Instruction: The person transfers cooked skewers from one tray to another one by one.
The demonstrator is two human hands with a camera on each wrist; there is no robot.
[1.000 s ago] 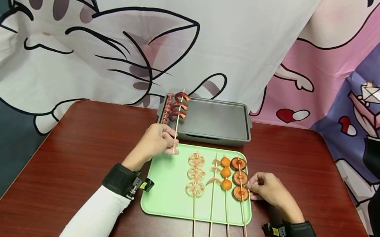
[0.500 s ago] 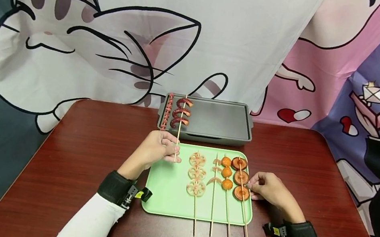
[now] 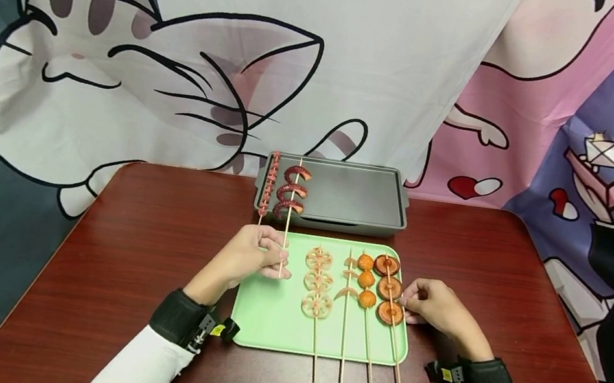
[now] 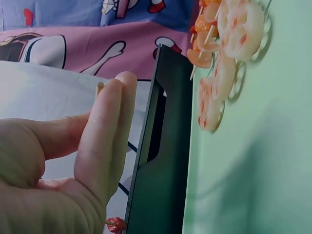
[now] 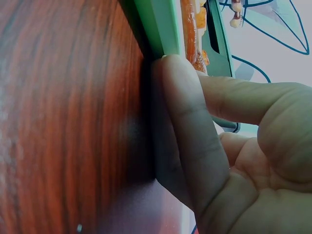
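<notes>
My left hand (image 3: pixel 257 253) pinches the stick of a skewer with several curled dark-red octopus tentacle pieces (image 3: pixel 292 191). These pieces appear over the left part of the grey baking pan (image 3: pixel 348 191). Beside them a skewer of red meat pieces (image 3: pixel 269 185) lies at the pan's left end. In the left wrist view, the stick's end shows between thumb and fingers (image 4: pixel 109 122). Over at the right, my right hand (image 3: pixel 434 307) pinches the rim of the light green tray (image 3: pixel 266 316), near the mushroom skewer (image 3: pixel 389 288); the right wrist view shows thumb and fingers at that rim (image 5: pixel 168 34).
Lotus root slices on a skewer (image 3: pixel 318 281), a skewer of thin pale-orange slices (image 3: pixel 349 275) and one of orange balls (image 3: pixel 366 280) lie on the green tray, sticks overhanging its front edge. A brown wooden table (image 3: pixel 144 260) carries everything; a printed cloth (image 3: pixel 389 66) hangs behind.
My left hand has drawn the octopus skewer toward me and slightly right, away from the meat skewer. The right hand has stayed at the tray's rim.
</notes>
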